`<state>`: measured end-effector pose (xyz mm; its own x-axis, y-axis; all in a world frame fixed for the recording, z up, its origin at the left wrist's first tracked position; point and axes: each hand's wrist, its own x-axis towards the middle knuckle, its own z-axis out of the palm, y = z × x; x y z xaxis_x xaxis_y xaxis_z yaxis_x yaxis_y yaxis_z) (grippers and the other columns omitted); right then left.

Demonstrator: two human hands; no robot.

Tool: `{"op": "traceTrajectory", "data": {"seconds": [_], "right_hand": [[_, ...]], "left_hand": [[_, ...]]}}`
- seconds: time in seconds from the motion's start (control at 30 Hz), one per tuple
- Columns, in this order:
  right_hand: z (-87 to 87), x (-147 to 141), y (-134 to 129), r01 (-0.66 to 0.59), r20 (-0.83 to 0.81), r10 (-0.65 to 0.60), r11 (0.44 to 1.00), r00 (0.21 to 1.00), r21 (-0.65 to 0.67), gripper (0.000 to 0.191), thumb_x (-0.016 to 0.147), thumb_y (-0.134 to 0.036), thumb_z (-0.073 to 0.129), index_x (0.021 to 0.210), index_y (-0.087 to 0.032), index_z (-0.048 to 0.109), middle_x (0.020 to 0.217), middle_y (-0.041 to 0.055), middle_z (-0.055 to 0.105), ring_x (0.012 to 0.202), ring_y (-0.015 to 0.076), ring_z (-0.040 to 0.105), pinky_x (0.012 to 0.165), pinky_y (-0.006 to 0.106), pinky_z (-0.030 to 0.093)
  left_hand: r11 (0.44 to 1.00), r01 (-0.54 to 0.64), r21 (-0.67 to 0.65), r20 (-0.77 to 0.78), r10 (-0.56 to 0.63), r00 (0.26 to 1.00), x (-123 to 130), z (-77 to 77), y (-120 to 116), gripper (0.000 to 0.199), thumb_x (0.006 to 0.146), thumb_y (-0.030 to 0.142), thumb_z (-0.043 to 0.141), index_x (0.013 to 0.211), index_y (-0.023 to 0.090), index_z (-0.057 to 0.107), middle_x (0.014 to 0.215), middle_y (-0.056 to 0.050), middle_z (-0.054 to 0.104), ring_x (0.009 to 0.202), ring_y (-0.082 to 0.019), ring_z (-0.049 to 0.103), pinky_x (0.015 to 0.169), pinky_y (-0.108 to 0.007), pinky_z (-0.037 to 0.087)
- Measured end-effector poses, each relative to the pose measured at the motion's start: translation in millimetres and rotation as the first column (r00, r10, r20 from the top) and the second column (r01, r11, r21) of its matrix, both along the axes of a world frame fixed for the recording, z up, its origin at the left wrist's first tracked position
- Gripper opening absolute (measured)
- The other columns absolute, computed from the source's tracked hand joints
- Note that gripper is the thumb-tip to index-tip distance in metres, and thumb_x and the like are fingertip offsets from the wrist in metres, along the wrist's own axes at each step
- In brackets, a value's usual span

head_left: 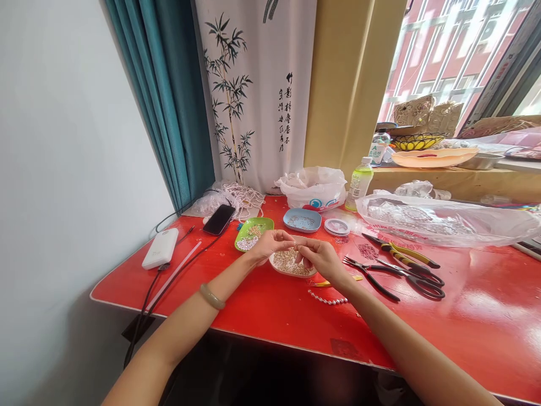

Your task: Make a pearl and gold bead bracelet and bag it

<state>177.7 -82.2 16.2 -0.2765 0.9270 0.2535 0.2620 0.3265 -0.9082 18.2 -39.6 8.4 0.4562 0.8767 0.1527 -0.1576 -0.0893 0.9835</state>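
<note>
My left hand (273, 246) and my right hand (318, 256) meet fingertip to fingertip above a white dish of gold beads (289, 264). Thumb and index finger of each are pinched together, and what sits between them is too small to make out. Just left of my left hand is a green tray (265, 224) with gold and pale beads. Behind both hands lies a blue tray (302, 221) with a few small pieces. A string of pearly beads (327, 300) rests on the table below my right hand, near a yellow-handled tool (323, 283).
On the red table (262, 316), pliers (372, 276), yellow-handled pliers (406, 254) and scissors (426, 282) lie right. A phone (218, 220), power bank (160, 248) and cables lie left. Plastic bags (313, 189) and a bottle (359, 185) stand behind.
</note>
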Motion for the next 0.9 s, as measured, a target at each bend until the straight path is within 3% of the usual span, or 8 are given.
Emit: {"op": "traceTrajectory", "data": {"seconds": [0.33, 0.63, 0.9], "right_hand": [[2.1, -2, 0, -0.026, -0.072, 0.023, 0.999, 0.997, -0.038, 0.026, 0.075, -0.037, 0.047, 0.073, -0.015, 0.06, 0.06, 0.0002, 0.06, 0.045, 0.0067, 0.05, 0.046, 0.019, 0.039], [-3.2, 3, 8, -0.061, -0.118, 0.049, 0.992, 0.992, -0.107, 0.034, 0.071, -0.046, 0.052, 0.077, -0.014, 0.061, 0.061, 0.0019, 0.062, 0.046, 0.0072, 0.051, 0.046, 0.02, 0.041], [-1.9, 4, 8, -0.01, -0.12, -0.014, 0.981, 0.993, -0.193, 0.033, 0.074, -0.042, 0.05, 0.086, -0.014, 0.062, 0.063, 0.0039, 0.064, 0.043, 0.0065, 0.05, 0.041, 0.017, 0.038]], "left_hand": [[1.0, -0.025, -0.005, 0.003, 0.025, 1.0, 1, 0.8, 0, 0.026, 0.053, 0.031, 0.072, 0.065, 0.011, 0.062, 0.062, 0.001, 0.056, 0.059, -0.007, 0.049, 0.062, -0.023, 0.039], [0.984, -0.114, 0.138, -0.068, 0.125, 0.99, 2, 1.7, 0, 0.028, 0.058, 0.037, 0.067, 0.066, 0.011, 0.065, 0.059, -0.002, 0.058, 0.057, -0.01, 0.049, 0.062, -0.023, 0.038], [0.942, -0.191, 0.276, -0.142, 0.236, 0.961, 4, 9.4, -6, 0.024, 0.059, 0.034, 0.067, 0.062, 0.011, 0.063, 0.061, -0.002, 0.058, 0.061, -0.012, 0.049, 0.064, -0.024, 0.038]]}}
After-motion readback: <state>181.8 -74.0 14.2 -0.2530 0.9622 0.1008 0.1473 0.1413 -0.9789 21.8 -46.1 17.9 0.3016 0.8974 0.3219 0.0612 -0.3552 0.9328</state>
